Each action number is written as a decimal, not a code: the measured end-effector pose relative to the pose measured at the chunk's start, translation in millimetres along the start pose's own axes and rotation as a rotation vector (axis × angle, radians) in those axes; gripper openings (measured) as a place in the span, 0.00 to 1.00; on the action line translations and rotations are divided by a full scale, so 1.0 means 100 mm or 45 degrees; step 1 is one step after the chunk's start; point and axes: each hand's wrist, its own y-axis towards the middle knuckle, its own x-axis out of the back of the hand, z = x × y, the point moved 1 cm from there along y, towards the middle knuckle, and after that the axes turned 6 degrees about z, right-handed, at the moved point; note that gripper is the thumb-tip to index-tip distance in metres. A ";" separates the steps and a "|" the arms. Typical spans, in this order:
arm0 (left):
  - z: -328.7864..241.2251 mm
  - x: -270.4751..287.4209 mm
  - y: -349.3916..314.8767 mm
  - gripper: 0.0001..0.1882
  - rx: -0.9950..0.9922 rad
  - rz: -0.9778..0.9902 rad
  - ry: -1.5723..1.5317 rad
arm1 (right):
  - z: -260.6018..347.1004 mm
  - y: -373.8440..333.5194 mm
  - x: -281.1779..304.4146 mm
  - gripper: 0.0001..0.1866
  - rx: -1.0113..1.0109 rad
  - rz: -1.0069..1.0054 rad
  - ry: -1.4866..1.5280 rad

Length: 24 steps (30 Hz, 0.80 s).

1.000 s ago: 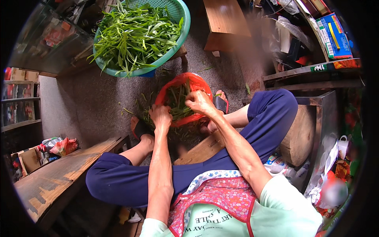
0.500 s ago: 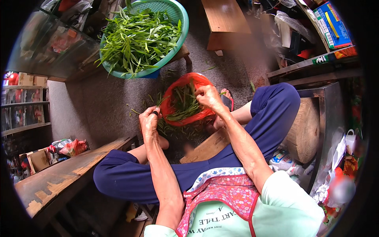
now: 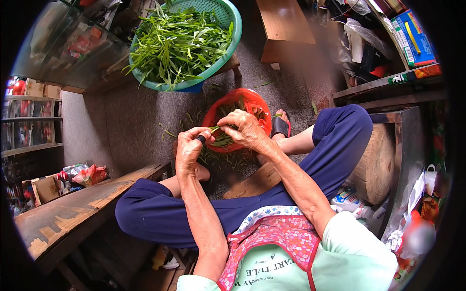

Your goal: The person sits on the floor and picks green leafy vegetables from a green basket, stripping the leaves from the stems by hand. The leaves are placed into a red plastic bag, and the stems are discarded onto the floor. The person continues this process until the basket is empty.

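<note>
- Green basket (image 3: 234, 39): heaped with leafy greens (image 3: 179, 46), beyond both hands.
- Left hand (image 3: 189, 150): pinching a green stem (image 3: 214, 129) between thumb and fingers, at the bag's near-left edge.
- Red bag (image 3: 259, 99): below the held stem, more stems (image 3: 224, 141) inside.
- Right hand (image 3: 245, 131): well apart from left half a second ago; now across the bag, fingertips apparently gripping that stem. Both hands meet on one piece.

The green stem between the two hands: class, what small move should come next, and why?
Probably snap the stem by bending it between the hands: the left hand and right hand seem to pinch it close together, near the red bag, which already holds greens.
</note>
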 end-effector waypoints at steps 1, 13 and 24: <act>-0.01 -0.01 0.00 0.11 -0.016 -0.012 0.046 | -0.01 0.00 0.01 0.07 0.015 0.000 -0.025; 0.51 0.03 0.25 0.07 -0.252 -0.698 -0.476 | 0.48 0.22 0.24 0.07 0.170 -0.193 -0.497; 1.62 -0.08 0.64 0.15 0.015 -0.644 1.003 | 0.77 2.09 0.66 0.28 0.154 -0.278 -0.748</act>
